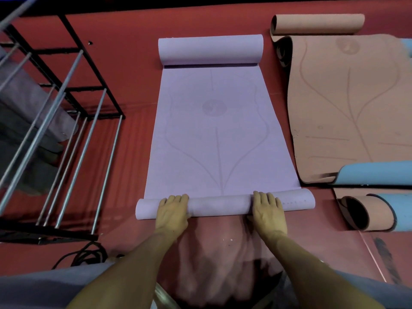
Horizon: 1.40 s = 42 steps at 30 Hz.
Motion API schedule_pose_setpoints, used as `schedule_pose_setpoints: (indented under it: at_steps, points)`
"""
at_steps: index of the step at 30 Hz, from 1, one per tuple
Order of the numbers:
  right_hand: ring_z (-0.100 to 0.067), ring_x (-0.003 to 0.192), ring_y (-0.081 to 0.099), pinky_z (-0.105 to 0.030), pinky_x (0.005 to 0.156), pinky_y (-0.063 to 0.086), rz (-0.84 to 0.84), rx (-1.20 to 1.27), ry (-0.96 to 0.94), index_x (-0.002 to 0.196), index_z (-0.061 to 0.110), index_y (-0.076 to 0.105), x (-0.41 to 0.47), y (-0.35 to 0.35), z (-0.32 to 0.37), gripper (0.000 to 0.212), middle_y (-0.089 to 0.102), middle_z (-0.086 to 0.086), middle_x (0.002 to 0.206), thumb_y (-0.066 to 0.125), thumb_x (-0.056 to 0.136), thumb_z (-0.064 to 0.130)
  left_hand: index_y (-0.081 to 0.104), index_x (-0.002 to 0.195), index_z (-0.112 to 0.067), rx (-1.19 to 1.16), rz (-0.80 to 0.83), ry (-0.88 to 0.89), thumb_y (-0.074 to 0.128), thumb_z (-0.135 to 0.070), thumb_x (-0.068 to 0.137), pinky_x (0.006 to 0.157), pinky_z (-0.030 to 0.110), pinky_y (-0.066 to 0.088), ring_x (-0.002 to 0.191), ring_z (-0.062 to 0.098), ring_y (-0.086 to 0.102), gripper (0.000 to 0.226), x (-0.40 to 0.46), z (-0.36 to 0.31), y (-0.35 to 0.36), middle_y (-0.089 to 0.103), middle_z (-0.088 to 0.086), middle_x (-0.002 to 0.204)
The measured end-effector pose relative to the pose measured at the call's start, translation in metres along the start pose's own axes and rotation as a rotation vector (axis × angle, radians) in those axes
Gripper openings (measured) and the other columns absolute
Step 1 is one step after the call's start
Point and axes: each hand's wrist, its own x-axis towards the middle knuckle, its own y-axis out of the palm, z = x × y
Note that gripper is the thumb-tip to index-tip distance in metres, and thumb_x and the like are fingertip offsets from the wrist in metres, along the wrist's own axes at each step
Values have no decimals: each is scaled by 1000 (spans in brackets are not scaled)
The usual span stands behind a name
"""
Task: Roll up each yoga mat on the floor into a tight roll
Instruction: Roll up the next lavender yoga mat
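Observation:
A lilac yoga mat (218, 134) lies flat on the red floor, stretching away from me. Its near end is wound into a thin roll (220, 205), and its far end curls into a second, thicker roll (210, 50). My left hand (172, 211) presses palm down on the near roll left of its middle, fingers laid over the top. My right hand (267, 210) presses on the same roll right of its middle in the same way. To the right, a tan mat (347, 103) lies mostly flat with its far end curled (316, 24).
A black and silver metal rack (66, 121) stands on the left, holding grey mats. Black cables (84, 255) lie by its near corner. At the right, blue-backed tan mats (374, 210) are loosely curled near the roll's right end. Red floor (124, 41) surrounds the mats.

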Motion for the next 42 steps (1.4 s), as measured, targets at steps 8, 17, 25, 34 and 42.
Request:
schedule_pose_setpoints:
  at_steps: [8,17,25,34,42]
  points:
    - [-48,115,60,-67,107,39,-99,-33,-92,100,5,66,14,-4,-1,30,66,-14,101,59,73,-7,29,158,-46,-28,198,-120,62,-67,86,123,58,-8,152,29,21,82,4,3,-4,31,7,159]
    - [-32,59,60,-46,62,52,141,-24,-80,78,15,60,14,-27,-11,41,61,-3,63,86,50,1,61,122,-47,-26,385,-96,69,-54,81,91,44,33,116,22,56,42,18,7,-38,67,-12,112]
    - [-37,100,60,-47,88,52,291,-56,-110,103,14,70,-3,-46,-6,23,63,-11,110,73,81,10,63,116,-52,-124,483,-119,72,-53,74,96,43,37,112,20,56,43,-1,4,-42,67,-15,108]
    - [-29,113,54,-36,70,37,188,13,-74,124,13,56,7,-43,-6,35,60,-6,119,57,91,3,51,125,-45,-190,224,-153,80,-58,74,102,39,34,118,15,45,60,-8,4,-22,47,-16,119]
    - [-30,96,56,-38,68,46,212,24,-110,100,16,66,12,-49,1,26,56,-7,105,77,77,11,55,117,-43,-257,142,-147,76,-51,80,100,38,34,109,12,54,43,-13,3,-25,52,-16,110]
